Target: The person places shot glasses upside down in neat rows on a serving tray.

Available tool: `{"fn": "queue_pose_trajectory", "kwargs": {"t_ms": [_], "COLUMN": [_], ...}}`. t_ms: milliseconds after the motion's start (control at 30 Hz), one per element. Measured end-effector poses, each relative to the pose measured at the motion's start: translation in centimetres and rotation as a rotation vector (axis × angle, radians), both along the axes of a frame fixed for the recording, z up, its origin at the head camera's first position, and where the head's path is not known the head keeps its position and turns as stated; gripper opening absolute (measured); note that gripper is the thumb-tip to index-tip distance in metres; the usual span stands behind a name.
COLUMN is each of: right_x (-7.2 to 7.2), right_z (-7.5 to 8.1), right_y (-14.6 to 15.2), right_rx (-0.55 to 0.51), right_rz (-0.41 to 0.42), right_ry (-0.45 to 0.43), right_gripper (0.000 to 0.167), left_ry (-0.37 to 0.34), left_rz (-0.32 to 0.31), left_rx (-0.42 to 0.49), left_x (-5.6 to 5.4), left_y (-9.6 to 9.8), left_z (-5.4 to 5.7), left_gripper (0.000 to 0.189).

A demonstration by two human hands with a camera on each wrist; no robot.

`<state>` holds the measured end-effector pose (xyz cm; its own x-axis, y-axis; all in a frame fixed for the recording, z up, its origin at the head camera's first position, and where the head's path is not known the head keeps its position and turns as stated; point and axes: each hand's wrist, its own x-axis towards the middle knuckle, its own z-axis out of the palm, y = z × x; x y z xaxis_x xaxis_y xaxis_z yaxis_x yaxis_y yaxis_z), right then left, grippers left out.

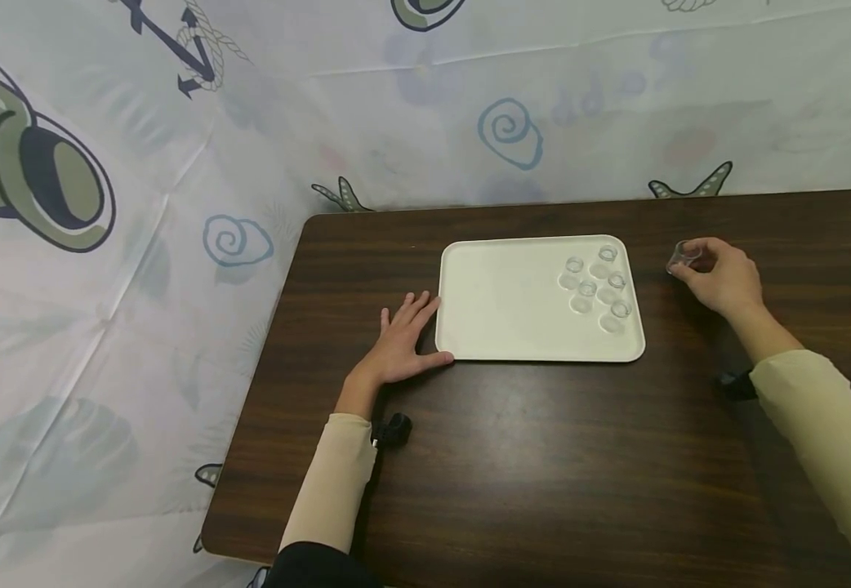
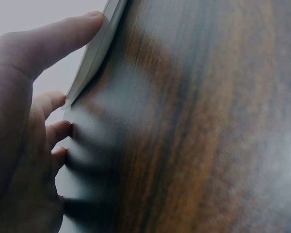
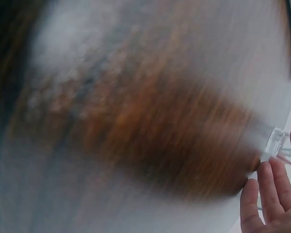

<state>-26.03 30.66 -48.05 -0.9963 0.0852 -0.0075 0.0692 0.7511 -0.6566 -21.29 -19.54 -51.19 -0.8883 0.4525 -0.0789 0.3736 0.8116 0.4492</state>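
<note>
A white rectangular tray (image 1: 499,302) lies on the table, with several small clear cups (image 1: 621,309) standing on its right part. My left hand (image 1: 399,347) is at the tray's left end, thumb on the near left corner and fingers spread along the short side. In the left wrist view, the thumb (image 2: 63,39) rests against the tray's rim (image 2: 99,53). To the right of the tray, my right hand (image 1: 727,278) holds another small clear cup (image 1: 681,256) between thumb and fingers. That cup (image 3: 275,141) shows only partly in the right wrist view, at the right edge.
The dark wood-grain table (image 1: 514,465) has a rounded far edge against a hanging white cloth (image 1: 587,122) printed with sea motifs. Small black wrist cameras (image 1: 394,430) sit at both cuffs.
</note>
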Motion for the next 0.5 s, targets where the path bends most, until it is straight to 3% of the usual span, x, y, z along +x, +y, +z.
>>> {"fn": "queue_pose_trajectory", "kwargs": {"t_ms": [500], "right_x": [0.4], "right_z": [0.5], "right_y": [1.0], "right_rx": [-0.017], "right_rz": [-0.045], "right_ry": [-0.023], "right_gripper": [0.050], "left_ry": [-0.002], "left_rz": [-0.004], "left_rx": [0.004], "left_x": [0.1], "left_y": [0.0], "left_z": [0.2], "left_gripper": [0.099]}}
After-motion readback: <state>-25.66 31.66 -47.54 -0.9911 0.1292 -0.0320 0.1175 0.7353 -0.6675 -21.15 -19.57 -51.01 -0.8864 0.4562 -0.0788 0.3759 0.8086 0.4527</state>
